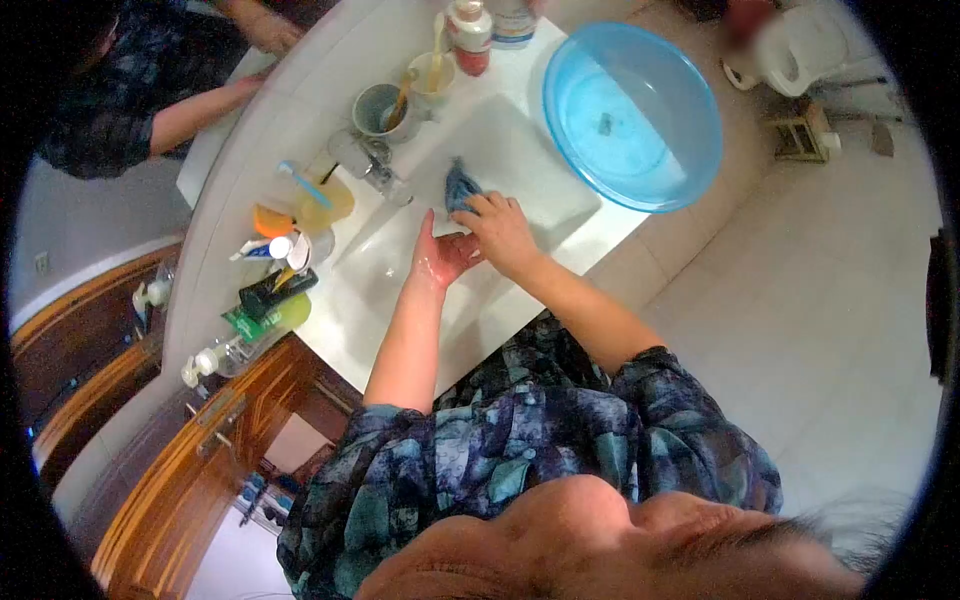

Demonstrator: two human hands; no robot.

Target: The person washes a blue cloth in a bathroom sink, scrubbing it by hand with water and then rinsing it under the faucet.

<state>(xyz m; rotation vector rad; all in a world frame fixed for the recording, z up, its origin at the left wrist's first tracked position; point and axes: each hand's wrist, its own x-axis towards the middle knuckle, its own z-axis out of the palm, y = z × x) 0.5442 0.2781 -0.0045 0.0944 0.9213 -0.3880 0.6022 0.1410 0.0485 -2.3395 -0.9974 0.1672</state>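
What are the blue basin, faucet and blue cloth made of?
Blue basin: likely smooth, glossy plastic, from its uniform colour and sheen.
Faucet: probably chromed metal; bright, mirror-like highlights.
Blue cloth: matte fabric, bunched in soft folds; fibre unclear.

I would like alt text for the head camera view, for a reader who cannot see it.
Over a white sink, a person's right hand holds a bunched blue cloth beside the wet left hand, its palm up. A large light-blue basin sits at the right, a faucet at the left.

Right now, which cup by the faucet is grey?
The grey cup, standing between the faucet and the cream cup; the cream cup is paler and farther from the faucet.
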